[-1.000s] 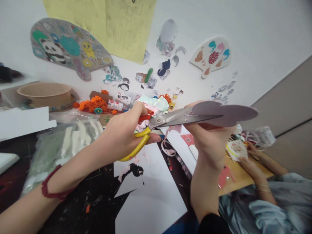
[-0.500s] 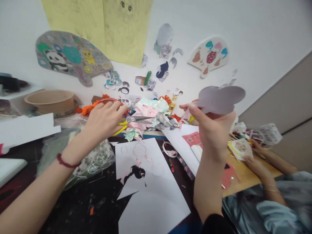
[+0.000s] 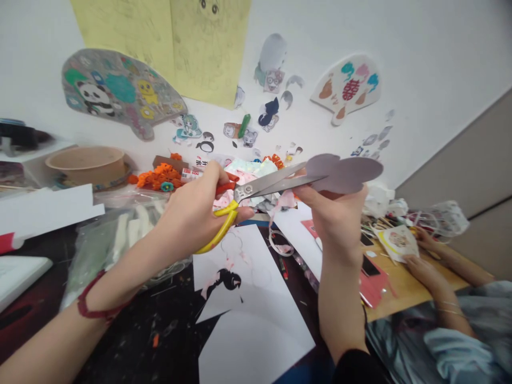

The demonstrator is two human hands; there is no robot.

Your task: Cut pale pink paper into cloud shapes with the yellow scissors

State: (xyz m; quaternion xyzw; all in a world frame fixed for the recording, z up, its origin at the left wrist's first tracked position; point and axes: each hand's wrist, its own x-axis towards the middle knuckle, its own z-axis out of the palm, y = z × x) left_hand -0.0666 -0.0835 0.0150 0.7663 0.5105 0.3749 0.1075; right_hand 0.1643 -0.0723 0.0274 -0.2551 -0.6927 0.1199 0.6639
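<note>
My left hand (image 3: 200, 200) is closed round the red and yellow handles of a pair of scissors (image 3: 266, 180), their blades slightly parted and pointing right. The blade tips meet the left edge of a cloud-shaped paper cutout (image 3: 346, 173). That greyish cutout is pinched in my right hand (image 3: 336, 210), raised above the table. A thin pinkish strip (image 3: 280, 205) hangs beside my right fingers. Below lies a white sheet (image 3: 256, 320) with a cut edge, pencil outlines and a black and pink figure.
Crumpled pastel cloth (image 3: 248, 173) and orange decorations (image 3: 160, 177) lie against the wall. A clear plastic bag (image 3: 100, 250) and a round tan basket (image 3: 86, 162) stand left. At right, another person's hands (image 3: 424, 266) hold a small picture card (image 3: 398, 242) over a wooden table.
My left hand has brought the scissors up and rightward, blades now at the cutout. My right hand has shifted slightly left and lower with the paper.
</note>
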